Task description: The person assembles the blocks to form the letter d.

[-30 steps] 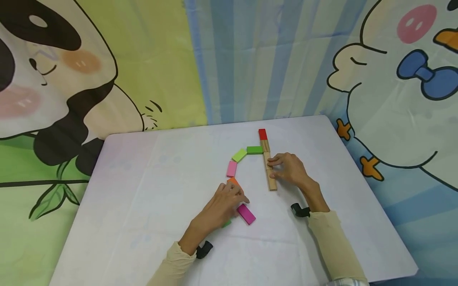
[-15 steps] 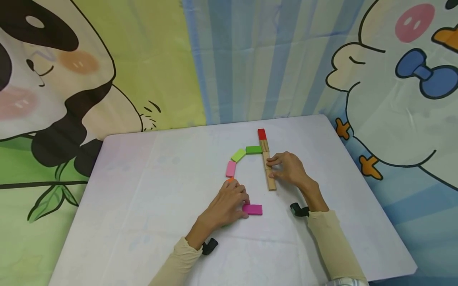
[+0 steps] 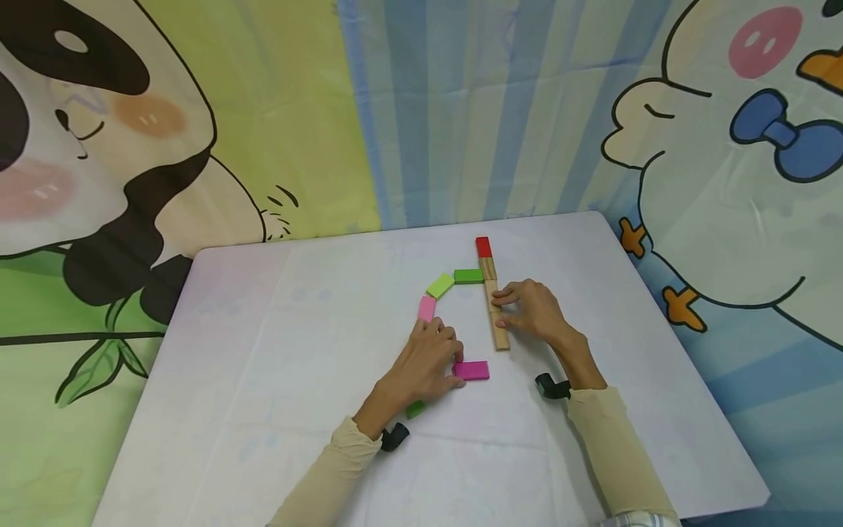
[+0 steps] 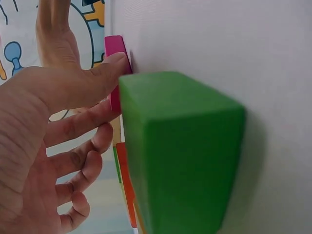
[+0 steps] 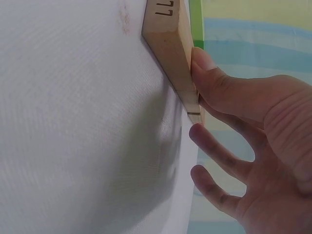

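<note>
My left hand (image 3: 424,362) pinches a magenta block (image 3: 473,371) between thumb and index finger; the other fingers curl loosely in the left wrist view. Left of the upright row, a curve holds a green block (image 3: 468,277), a yellow-green block (image 3: 440,285) and a pink block (image 3: 426,308). An orange block (image 4: 127,190) is hidden under my left hand in the head view. Another green block (image 4: 185,151) stands close to the left wrist camera. My right hand (image 3: 536,311) touches the row of plain wooden blocks (image 3: 497,318) with thumb and fingertips, its other fingers extended.
A red block (image 3: 484,247) tops the wooden row at its far end. All of it lies on a white table (image 3: 296,329) with rounded corners. Behind hangs a cartoon-printed cloth (image 3: 448,110). Black wrist cameras sit by the sleeves.
The magenta block has turned from slanted to lying crosswise, then moved slightly up and right with my left hand. Less of the pink block shows now. My right hand stays put.
</note>
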Action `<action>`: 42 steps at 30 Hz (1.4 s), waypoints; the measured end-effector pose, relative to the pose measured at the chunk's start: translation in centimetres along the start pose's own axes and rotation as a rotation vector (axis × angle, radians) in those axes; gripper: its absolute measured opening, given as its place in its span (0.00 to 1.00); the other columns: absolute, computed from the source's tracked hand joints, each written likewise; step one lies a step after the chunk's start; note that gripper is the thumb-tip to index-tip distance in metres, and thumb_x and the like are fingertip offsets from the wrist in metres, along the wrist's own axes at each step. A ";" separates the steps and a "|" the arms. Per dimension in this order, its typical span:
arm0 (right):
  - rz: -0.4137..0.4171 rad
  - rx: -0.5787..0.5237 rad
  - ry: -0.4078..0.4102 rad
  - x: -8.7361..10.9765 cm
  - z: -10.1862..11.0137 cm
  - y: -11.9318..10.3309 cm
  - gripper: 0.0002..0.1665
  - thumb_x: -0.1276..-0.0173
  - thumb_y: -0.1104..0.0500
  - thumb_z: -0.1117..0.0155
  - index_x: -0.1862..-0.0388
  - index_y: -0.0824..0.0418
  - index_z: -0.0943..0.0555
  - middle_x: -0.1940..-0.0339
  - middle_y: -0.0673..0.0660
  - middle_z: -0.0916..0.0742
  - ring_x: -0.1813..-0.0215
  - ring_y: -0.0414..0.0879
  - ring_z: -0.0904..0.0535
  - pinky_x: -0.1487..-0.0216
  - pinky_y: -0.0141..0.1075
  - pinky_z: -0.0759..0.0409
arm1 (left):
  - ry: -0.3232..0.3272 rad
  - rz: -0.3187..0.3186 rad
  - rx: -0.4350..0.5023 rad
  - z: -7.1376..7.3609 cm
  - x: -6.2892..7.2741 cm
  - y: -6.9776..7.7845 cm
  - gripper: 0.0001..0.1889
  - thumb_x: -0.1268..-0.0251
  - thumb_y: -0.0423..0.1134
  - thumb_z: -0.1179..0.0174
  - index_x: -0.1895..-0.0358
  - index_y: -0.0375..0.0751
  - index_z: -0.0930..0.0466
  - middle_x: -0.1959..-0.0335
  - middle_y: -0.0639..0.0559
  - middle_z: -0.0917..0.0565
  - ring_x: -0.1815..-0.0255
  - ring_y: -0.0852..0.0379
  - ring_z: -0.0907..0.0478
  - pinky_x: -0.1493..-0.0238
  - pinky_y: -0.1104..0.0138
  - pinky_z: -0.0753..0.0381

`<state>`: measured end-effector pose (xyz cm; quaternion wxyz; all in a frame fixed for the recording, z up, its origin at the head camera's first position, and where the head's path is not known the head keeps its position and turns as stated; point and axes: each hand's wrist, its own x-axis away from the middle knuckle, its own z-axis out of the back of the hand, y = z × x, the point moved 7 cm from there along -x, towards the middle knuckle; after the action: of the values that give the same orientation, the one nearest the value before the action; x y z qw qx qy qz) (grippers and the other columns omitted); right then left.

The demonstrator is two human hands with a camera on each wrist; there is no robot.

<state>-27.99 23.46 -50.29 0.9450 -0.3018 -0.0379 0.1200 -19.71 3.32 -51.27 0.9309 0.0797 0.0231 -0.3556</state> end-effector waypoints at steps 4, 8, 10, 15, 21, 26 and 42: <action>-0.008 0.003 -0.001 0.0 0.0 0.1 0.27 0.43 0.64 0.11 0.43 0.61 0.08 0.37 0.58 0.07 0.28 0.63 0.18 0.22 0.63 0.27 | 0.001 0.018 0.021 0.0 -0.3 -0.3 0.20 0.43 0.66 0.21 0.59 0.58 0.09 0.59 0.61 0.15 0.50 0.57 0.28 0.44 0.57 0.36; -0.010 0.000 0.002 0.0 0.0 0.2 0.27 0.43 0.64 0.12 0.43 0.61 0.08 0.37 0.57 0.08 0.28 0.63 0.18 0.22 0.63 0.27 | 0.011 0.027 0.012 0.0 -0.7 -0.5 0.20 0.43 0.67 0.21 0.61 0.58 0.10 0.61 0.61 0.16 0.51 0.57 0.28 0.42 0.55 0.37; -0.011 -0.003 0.002 0.0 0.0 0.2 0.27 0.43 0.64 0.12 0.43 0.61 0.08 0.37 0.57 0.07 0.28 0.62 0.18 0.22 0.62 0.27 | 0.009 0.027 0.006 0.0 -0.9 -0.6 0.20 0.43 0.66 0.21 0.60 0.59 0.11 0.61 0.61 0.16 0.51 0.57 0.28 0.43 0.54 0.38; -0.006 -0.005 0.002 -0.1 0.0 0.2 0.27 0.44 0.64 0.11 0.44 0.61 0.07 0.38 0.57 0.07 0.29 0.62 0.18 0.23 0.62 0.27 | -0.003 0.032 0.027 0.2 -1.1 -1.1 0.18 0.43 0.64 0.21 0.59 0.59 0.10 0.62 0.62 0.16 0.51 0.57 0.27 0.43 0.54 0.37; 0.005 -0.007 0.005 -0.1 0.1 0.2 0.27 0.44 0.64 0.11 0.44 0.61 0.07 0.38 0.57 0.07 0.28 0.63 0.17 0.24 0.62 0.26 | -0.010 0.029 0.047 0.3 -1.3 -1.4 0.18 0.43 0.63 0.21 0.59 0.59 0.10 0.65 0.62 0.19 0.51 0.57 0.28 0.43 0.54 0.38; -0.006 -0.003 0.001 -0.1 -0.1 0.3 0.27 0.43 0.64 0.12 0.43 0.61 0.08 0.37 0.57 0.08 0.28 0.62 0.18 0.23 0.62 0.27 | -0.012 0.028 0.037 0.2 -1.4 -1.6 0.18 0.43 0.64 0.22 0.59 0.59 0.11 0.66 0.62 0.21 0.52 0.57 0.29 0.43 0.53 0.38; -0.019 -0.011 0.000 -0.1 -0.1 0.4 0.27 0.43 0.64 0.12 0.43 0.60 0.08 0.37 0.57 0.08 0.28 0.62 0.18 0.22 0.62 0.28 | -0.031 0.059 0.100 0.3 -1.2 -2.2 0.17 0.42 0.61 0.22 0.57 0.58 0.10 0.66 0.62 0.21 0.51 0.56 0.30 0.39 0.52 0.38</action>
<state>-28.12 23.72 -50.64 0.9445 -0.3065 -0.0417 0.1109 -22.13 2.46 -51.19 0.9362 0.1213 -0.0117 -0.3298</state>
